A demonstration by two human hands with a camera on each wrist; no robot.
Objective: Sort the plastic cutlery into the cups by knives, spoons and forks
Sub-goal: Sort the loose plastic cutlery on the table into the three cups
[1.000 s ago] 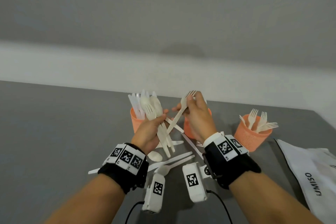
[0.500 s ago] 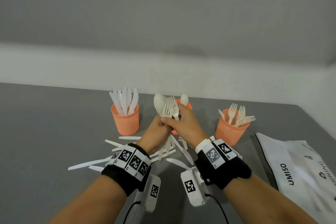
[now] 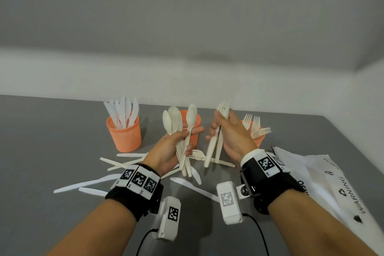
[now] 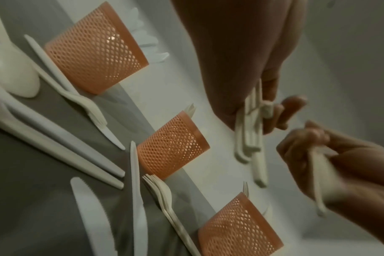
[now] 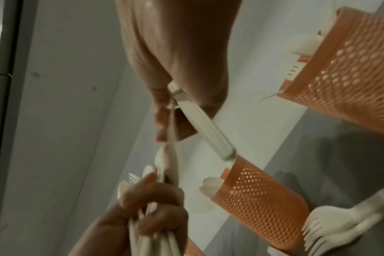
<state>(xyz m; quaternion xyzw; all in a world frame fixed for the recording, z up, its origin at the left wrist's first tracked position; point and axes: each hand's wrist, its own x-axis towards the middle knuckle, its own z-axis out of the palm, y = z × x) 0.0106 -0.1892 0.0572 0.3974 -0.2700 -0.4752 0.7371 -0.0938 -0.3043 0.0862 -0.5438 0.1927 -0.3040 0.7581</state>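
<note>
My left hand (image 3: 190, 141) grips a bunch of cream spoons (image 3: 176, 118), bowls up, in front of the middle orange mesh cup (image 3: 194, 119). My right hand (image 3: 216, 129) grips a few forks (image 3: 222, 108), tines up, just left of the right cup (image 3: 258, 140), which holds forks. The left cup (image 3: 124, 135) holds white knives. In the left wrist view the spoon handles (image 4: 250, 135) hang below my curled fingers. In the right wrist view the fork handles (image 5: 200, 124) slant toward the middle cup (image 5: 259, 199), which holds spoons. Loose knives and forks (image 3: 193, 188) lie on the grey table (image 3: 52, 141).
A white plastic bag (image 3: 336, 178) with printed warning text lies at the table's right edge. Scattered knives (image 3: 83, 184) stretch left of my left wrist. A white wall runs close behind the cups.
My hands were joined on one mixed bunch; now they have drawn apart. The right hand has pulled the forks off to the right, and the left hand keeps the spoons.
</note>
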